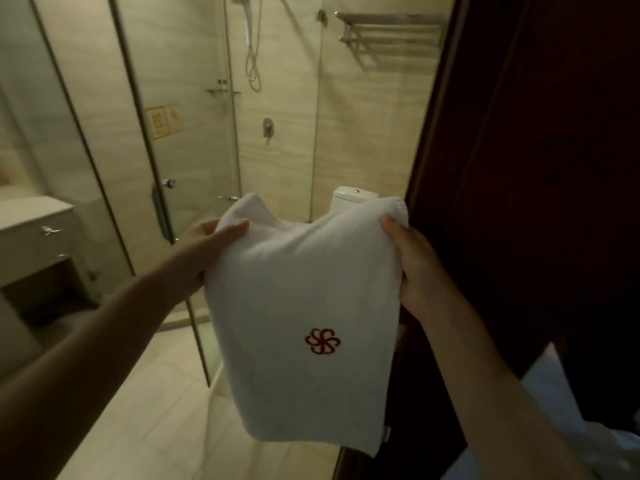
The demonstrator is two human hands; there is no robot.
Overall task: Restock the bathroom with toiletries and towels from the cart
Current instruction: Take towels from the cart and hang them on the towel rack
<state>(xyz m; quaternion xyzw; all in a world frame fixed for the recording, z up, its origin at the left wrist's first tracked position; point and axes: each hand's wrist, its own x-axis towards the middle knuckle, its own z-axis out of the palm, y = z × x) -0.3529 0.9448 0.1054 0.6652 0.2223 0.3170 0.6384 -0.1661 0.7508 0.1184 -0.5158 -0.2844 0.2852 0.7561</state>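
Two grips, both bare hands, hold one white towel (301, 289) up in the centre of the frame. The left grip (207, 251) is clamped on the towel's upper left edge, with the thumb lying across the front of the cloth and the fingers hidden behind it. The right grip (415, 268) pinches the upper right edge the same way, thumb on the front near the corner. The top edge sags between the two grips and the rest hangs down towards the lower centre. A red emblem (322, 341) sits on the front, below the middle, and a small tag (387, 433) shows at the lower right corner.

Behind the towel stands a glass shower enclosure (194, 133) with a handle (161, 209) on its door. Inside it, in the upper centre, a shower hose (252, 57) hangs on the tiled wall above a mixer valve (267, 127). A metal towel rack (388, 29) is fixed to the wall at the upper right. The top of a toilet cistern (353, 197) shows just above the towel. At the left edge is a table (34, 230) with a drawer. A dark wooden door (519, 168) fills the right side, and pale floor tiles (156, 410) lie at the lower left.
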